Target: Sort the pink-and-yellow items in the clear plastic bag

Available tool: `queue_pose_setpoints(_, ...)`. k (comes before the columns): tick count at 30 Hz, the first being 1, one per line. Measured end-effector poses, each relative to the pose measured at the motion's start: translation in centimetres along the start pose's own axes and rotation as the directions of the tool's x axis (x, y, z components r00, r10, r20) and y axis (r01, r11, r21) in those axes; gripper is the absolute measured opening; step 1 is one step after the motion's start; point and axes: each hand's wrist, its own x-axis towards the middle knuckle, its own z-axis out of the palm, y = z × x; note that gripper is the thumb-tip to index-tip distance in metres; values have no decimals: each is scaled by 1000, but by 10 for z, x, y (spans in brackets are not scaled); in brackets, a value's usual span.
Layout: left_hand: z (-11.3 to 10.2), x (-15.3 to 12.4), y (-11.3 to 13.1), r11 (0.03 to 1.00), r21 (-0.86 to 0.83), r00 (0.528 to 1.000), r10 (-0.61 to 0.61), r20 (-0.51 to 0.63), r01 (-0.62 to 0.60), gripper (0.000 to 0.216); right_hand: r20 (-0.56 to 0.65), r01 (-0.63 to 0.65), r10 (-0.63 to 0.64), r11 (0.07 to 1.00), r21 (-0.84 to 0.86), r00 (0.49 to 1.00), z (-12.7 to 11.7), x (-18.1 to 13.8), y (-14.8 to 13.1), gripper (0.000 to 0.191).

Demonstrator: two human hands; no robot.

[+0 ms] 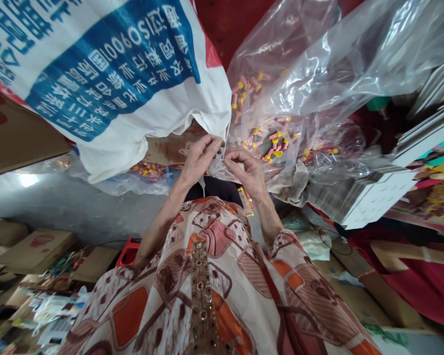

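Note:
My left hand (200, 159) and my right hand (247, 170) are raised close together in front of me, fingers curled in a pinch at the edge of a clear plastic bag (318, 79). The bag holds several small pink and yellow pieces (272, 140). What sits between my fingertips is too small to make out. A large white woven sack (107, 74) with blue print hangs just left of my left hand, its lower edge touching the fingers.
Cardboard boxes (33, 246) lie at the lower left beside a red crate (128, 251). Stacks of white cards (373, 197) and printed sheets (440, 172) stand at the right. Another bag of coloured pieces (148, 170) lies under the sack. Red cloth (422, 286) covers the lower right.

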Motion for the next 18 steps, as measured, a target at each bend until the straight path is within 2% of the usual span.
queue_pose_setpoints(5,4,-2,2,1000,-18,1000,22,6,-22,53,5,9,-9,1000,-6,1000,-2,-3,0,34)
queue_pose_setpoints(9,5,-4,2,1000,-22,1000,16,8,-16,47,9,4,-4,1000,-12,1000,-1,-3,0,33)
queue_pose_setpoints(14,4,-4,2,997,-63,999,-35,20,36,38,22,14,-13,998,-59,1000,-2,-2,4,42)
queue_pose_setpoints(18,4,-4,0,995,-86,998,-35,49,39,38,-96,-19,9,995,-101,995,-7,5,11,45)
